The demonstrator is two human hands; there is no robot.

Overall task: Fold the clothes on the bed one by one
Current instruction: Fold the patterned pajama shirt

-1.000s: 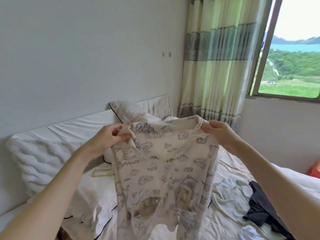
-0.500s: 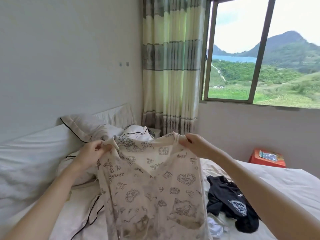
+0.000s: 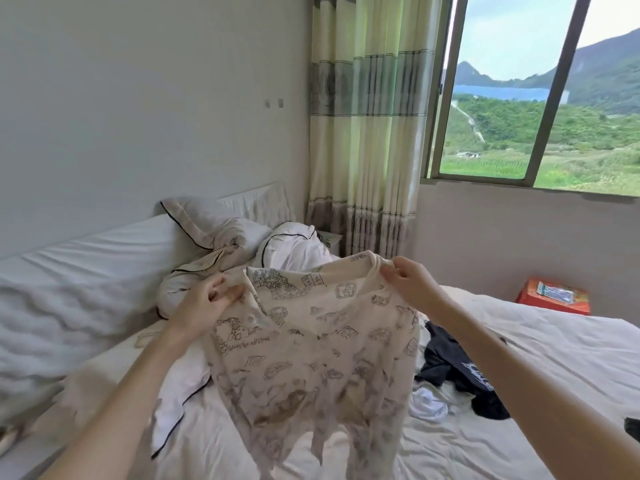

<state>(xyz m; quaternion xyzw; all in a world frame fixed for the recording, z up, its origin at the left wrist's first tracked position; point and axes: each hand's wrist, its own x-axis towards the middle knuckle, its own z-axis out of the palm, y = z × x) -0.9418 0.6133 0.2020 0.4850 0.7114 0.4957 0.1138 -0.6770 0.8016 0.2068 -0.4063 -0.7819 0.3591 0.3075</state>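
Observation:
A cream shirt with grey printed drawings (image 3: 311, 348) hangs in the air over the bed (image 3: 519, 368), spread between both hands. My left hand (image 3: 207, 306) pinches its top left edge. My right hand (image 3: 408, 282) pinches the top right edge near the neckline. The shirt's lower part droops toward the sheet. To its right on the bed lie a crumpled black garment with a white print (image 3: 460, 372) and a small white piece of cloth (image 3: 427, 403).
White pillows with black piping (image 3: 221, 230) are heaped at the head of the bed. A white quilt (image 3: 69, 292) lies along the left wall. An orange box (image 3: 554, 296) stands by the far wall under the window. A striped curtain (image 3: 367, 133) hangs in the corner.
The view has swung right and the shirt has been spread wider between the hands, still held at its top edge.

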